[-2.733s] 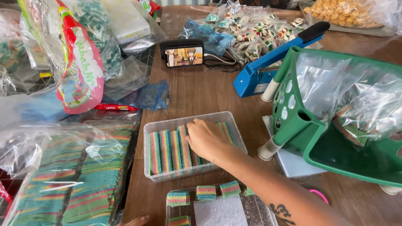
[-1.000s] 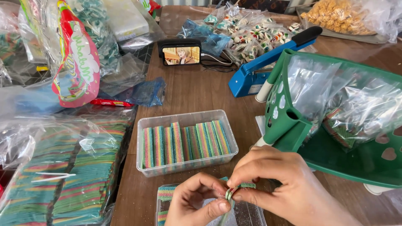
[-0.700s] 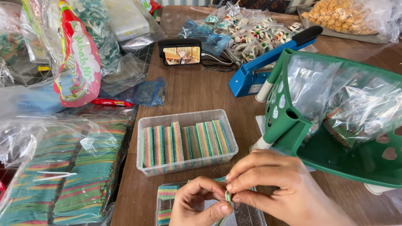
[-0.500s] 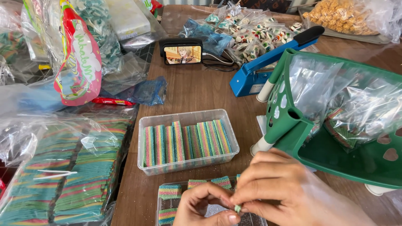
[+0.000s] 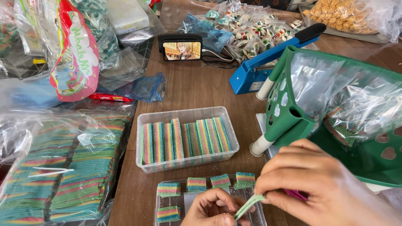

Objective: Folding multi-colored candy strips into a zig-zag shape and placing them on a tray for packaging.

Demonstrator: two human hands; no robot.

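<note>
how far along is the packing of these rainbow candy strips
Done: five cut rainbow stacks sit in the near shallow tray, and filled bags lie in the green basket. In hand: the left hand and right hand pinch one thin strip between them over that tray. Left: the clear tub is nearly full of strips, and big bags of strips lie unopened on the left.

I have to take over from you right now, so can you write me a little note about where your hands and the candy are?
Left hand and right hand pinch one rainbow candy strip together, low over the flat clear tray.
Done: six folded rainbow pieces lie in that tray, five along its far edge and one nearer.
Left: the clear tub behind it holds a row of strips on edge; big bags of strips lie on the left.
</note>
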